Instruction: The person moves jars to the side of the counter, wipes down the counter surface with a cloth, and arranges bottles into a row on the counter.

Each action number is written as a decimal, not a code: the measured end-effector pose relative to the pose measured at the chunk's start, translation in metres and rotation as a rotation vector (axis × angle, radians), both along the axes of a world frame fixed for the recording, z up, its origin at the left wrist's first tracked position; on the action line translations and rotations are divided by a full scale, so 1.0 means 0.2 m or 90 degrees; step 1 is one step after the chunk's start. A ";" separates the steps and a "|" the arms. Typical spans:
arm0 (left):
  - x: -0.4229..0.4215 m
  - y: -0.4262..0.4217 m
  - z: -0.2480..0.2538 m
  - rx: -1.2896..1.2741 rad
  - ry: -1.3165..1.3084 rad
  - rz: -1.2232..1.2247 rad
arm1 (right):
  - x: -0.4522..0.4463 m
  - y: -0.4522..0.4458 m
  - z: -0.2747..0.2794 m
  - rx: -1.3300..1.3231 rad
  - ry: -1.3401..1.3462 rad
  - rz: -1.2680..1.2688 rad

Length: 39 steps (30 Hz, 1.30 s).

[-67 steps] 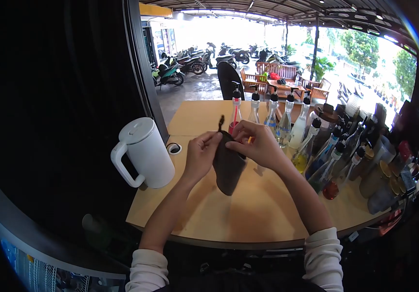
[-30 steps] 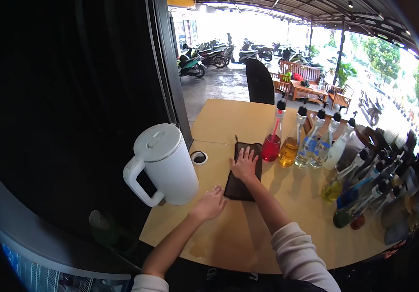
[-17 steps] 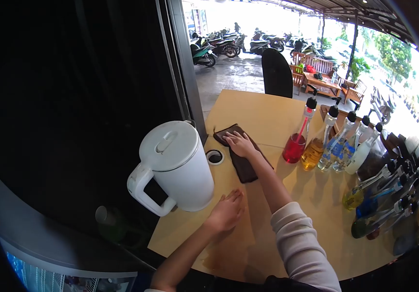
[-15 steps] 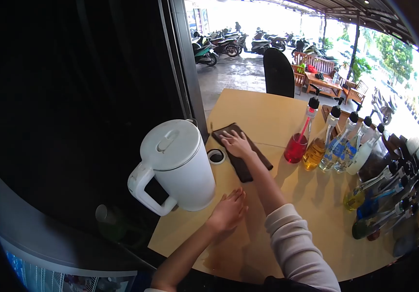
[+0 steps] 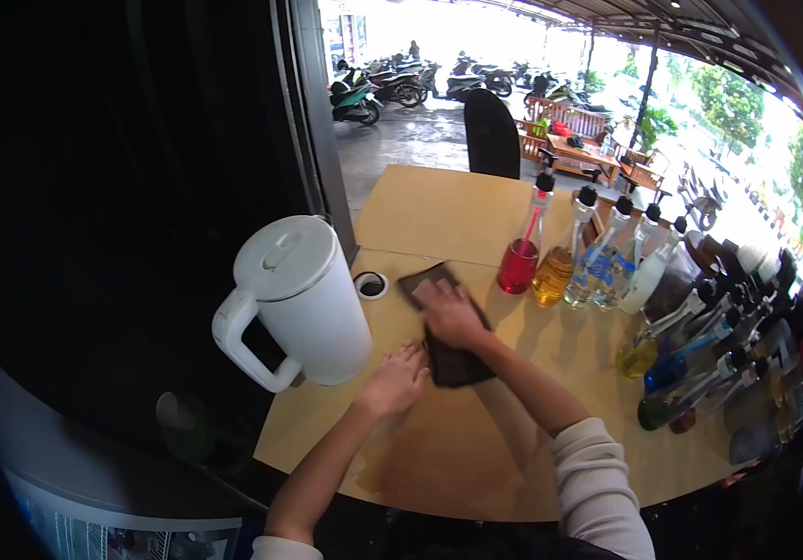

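Observation:
My right hand (image 5: 453, 319) lies flat with fingers spread on a dark brown cloth (image 5: 463, 370), pressing it against the light wood tabletop (image 5: 420, 205). Part of the cloth is hidden under the hand and wrist. Just left of the cloth's lower part, my left hand (image 5: 396, 383) rests on the table, its fingers stretched out and holding nothing. Their tips reach close to the cloth's edge; whether they touch it I cannot tell. Beyond the left hand stands a large white lidded jug (image 5: 313, 313), its handle facing left. A roll of tape (image 5: 371, 286) lies between jug and cloth.
Pump bottles of coloured liquid line the right side, among them a red one (image 5: 518, 268) and an amber one (image 5: 553, 277). More bottles (image 5: 691, 373) crowd the right edge. A black chair (image 5: 493, 135) stands behind the table. A dark wall is at left; motorbikes are parked outside.
My right hand and the cloth have moved nearer to me and rightward, away from the tape roll. The left hand stays by the cloth's edge. The whole view has shifted slightly.

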State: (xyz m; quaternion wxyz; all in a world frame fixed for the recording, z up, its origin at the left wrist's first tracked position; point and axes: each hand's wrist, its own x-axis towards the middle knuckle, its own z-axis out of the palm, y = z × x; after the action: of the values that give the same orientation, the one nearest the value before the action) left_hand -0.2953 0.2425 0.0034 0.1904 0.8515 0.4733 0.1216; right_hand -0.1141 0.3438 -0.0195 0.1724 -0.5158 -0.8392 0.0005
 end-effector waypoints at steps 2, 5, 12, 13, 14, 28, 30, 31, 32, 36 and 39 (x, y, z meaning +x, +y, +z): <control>0.00 0.01 -0.03 0.009 0.008 0.000 | 0.09 -0.07 0.01 0.001 0.023 0.072; 0.00 0.01 -0.05 0.026 -0.034 0.008 | 0.20 -0.05 -0.07 0.114 0.022 -0.160; 0.02 -0.05 0.01 0.003 0.051 0.038 | 0.26 -0.76 0.06 0.018 0.011 0.158; 0.02 -0.04 -0.01 0.016 0.021 0.032 | 0.37 -0.84 0.07 -0.003 0.029 0.125; 0.02 -0.04 -0.02 0.029 -0.009 0.026 | 0.48 -0.91 0.07 -0.023 0.047 0.092; 0.06 -0.05 -0.05 0.045 0.005 0.049 | 0.36 -0.65 0.01 0.052 0.003 -0.047; 0.03 -0.05 -0.05 0.054 -0.023 0.040 | 0.35 -0.78 0.06 -0.018 0.041 0.083; 0.01 -0.07 -0.04 0.051 -0.066 0.032 | 0.40 -0.83 0.09 -0.052 0.051 0.124; -0.01 -0.09 -0.02 0.048 -0.110 0.025 | 0.48 -0.85 0.13 -0.067 0.042 0.075; -0.03 -0.24 0.13 0.074 -0.162 0.056 | 0.75 -0.77 0.05 -0.036 0.092 -0.218; -0.07 -0.37 0.25 0.115 -0.241 0.054 | 0.58 -0.72 -0.01 -0.049 -0.041 -0.389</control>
State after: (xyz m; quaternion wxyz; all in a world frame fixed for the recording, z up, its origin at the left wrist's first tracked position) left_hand -0.3088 0.1690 0.0537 0.1936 0.8063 0.4516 0.3294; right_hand 0.0010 0.1989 -0.0208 0.1185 -0.7504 -0.6494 -0.0356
